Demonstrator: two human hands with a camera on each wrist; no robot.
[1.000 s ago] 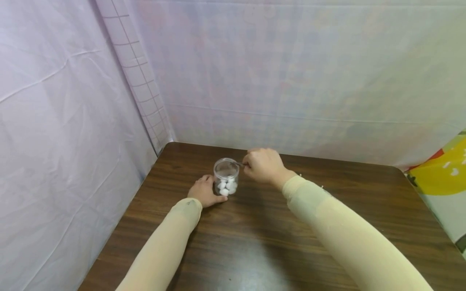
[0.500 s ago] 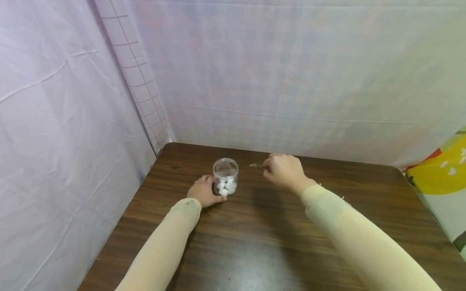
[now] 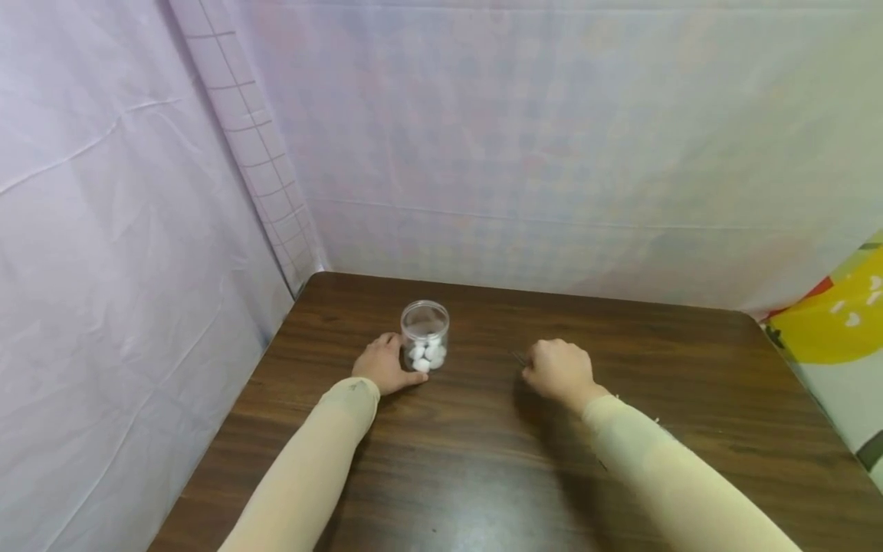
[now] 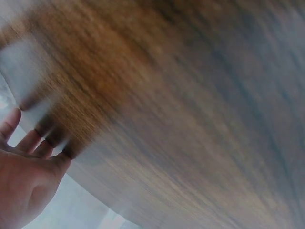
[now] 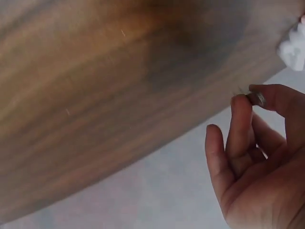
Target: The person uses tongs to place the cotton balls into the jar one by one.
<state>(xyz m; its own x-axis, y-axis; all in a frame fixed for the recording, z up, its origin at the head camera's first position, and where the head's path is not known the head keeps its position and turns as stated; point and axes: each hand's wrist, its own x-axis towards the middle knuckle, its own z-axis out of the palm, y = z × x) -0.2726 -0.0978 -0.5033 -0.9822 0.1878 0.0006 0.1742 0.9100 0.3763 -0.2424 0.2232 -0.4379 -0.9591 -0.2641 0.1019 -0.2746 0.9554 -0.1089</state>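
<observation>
A clear jar (image 3: 425, 326) with several white cotton balls (image 3: 426, 354) in its lower part stands upright on the brown wooden table (image 3: 469, 452). My left hand (image 3: 383, 363) rests on the tabletop at the jar's left side, thumb stretched along its front and the other fingers behind. In the left wrist view, the fingers (image 4: 42, 149) are spread and fairly straight. To the right of the jar, low over the table, my right hand (image 3: 560, 373) pinches slim metal tweezers (image 5: 256, 98) between thumb and fingertips. Nothing shows between the tips, which are small and blurred.
Pale curtains stand behind the table (image 3: 552, 153) and along its left (image 3: 124, 268). A yellow patterned cloth (image 3: 838, 322) hangs past the right edge. Small pale specks lie on the table near my right sleeve (image 3: 648, 452).
My right hand has drawn the tweezers from the jar's rim to the right, then down toward the tabletop. The left hand and jar have kept their places.
</observation>
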